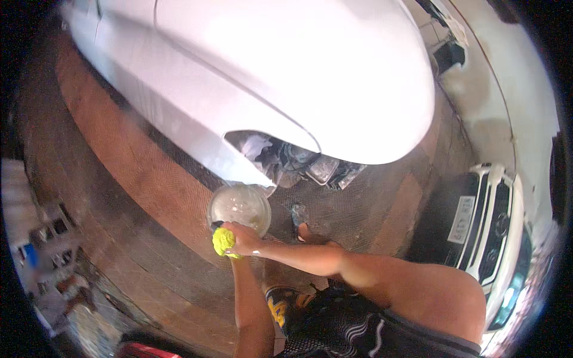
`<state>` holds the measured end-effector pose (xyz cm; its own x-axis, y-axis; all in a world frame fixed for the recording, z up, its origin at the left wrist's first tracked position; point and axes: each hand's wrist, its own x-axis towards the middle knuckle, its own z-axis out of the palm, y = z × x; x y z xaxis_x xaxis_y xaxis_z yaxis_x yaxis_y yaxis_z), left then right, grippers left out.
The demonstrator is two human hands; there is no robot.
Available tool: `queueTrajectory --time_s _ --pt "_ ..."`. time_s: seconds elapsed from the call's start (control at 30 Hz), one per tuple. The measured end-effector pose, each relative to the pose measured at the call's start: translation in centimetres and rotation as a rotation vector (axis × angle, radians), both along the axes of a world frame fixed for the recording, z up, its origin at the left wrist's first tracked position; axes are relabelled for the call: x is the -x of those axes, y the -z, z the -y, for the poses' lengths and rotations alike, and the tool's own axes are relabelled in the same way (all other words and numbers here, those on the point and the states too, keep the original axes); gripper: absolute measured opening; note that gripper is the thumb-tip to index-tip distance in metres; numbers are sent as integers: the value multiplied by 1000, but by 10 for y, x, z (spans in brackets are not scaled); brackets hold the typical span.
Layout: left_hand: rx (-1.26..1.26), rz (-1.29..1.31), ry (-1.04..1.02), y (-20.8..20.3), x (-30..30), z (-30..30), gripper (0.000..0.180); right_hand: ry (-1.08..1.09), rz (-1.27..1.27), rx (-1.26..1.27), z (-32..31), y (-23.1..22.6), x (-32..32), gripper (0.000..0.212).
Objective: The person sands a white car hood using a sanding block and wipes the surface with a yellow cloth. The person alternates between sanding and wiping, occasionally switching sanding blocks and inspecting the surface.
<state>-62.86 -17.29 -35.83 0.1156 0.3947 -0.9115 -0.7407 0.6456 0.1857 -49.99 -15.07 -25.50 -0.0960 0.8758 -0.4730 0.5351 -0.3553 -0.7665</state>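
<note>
A bright yellow-green chenille wash sponge [224, 240] is bunched up at the near rim of a round translucent bucket [267, 222]. My right hand [243, 238] comes in from the right and is closed around it. From below, my left hand [234, 255] meets the same sponge, its fingers mostly hidden behind the sponge and my right hand. A small dark piece shows at the sponge's upper edge; I cannot make out what it is. Cloudy liquid with some froth shows in the bucket.
A white car body [334, 77] fills the upper view, with an open front corner [298, 161] exposing dark parts. Another white vehicle [495, 227] stands at right. Paved floor [119, 155] lies at left, with blurred clutter [57, 256] beyond and a red object [146, 351] below.
</note>
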Motion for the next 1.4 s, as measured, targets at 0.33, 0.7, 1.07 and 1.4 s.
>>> queueTrajectory --time_s 0.33,0.7,1.07,1.4 --pt "-398 41 80 -217 -25 -84 48 260 -344 -447 -102 -242 -117 82" --pt "-751 -58 505 -390 -263 -130 49 532 409 -591 -365 -343 -464 89" --pt "-1598 -1281 909 -411 -448 -172 68 931 -347 -460 -108 -271 -456 54" --pt "-1741 -891 1290 -369 -531 -131 73 1338 -813 -461 -34 -268 -500 34"
